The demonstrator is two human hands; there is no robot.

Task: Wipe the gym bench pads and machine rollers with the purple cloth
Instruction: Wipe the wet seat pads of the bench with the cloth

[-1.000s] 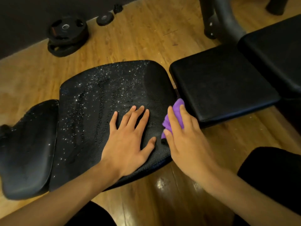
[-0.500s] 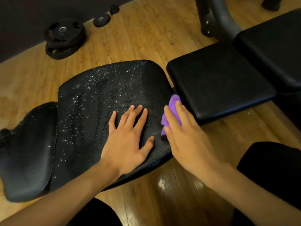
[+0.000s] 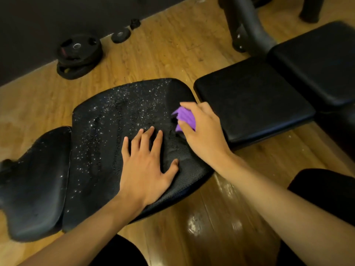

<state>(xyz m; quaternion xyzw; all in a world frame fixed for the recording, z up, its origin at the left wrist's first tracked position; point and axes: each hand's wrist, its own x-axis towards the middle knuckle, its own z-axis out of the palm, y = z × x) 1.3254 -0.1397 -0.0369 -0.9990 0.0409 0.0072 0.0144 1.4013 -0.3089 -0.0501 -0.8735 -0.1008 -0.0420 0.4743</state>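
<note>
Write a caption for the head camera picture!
The right hand holds a purple cloth on the droplet-speckled bench pad while the left hand rests flat beside it.

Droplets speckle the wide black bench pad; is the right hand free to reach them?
Probably yes: the right hand grips the purple cloth beside the droplets; left hand leaves that path free.

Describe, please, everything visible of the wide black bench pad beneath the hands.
The wide black bench pad looks like grained leatherette with rounded corners. Glinting droplets speckle its left and middle; its right strip looks dry. The left hand rests flat on it, fingers spread, and the right hand holds a crumpled purple cloth against its right part. A narrower black pad adjoins its left side.
</note>
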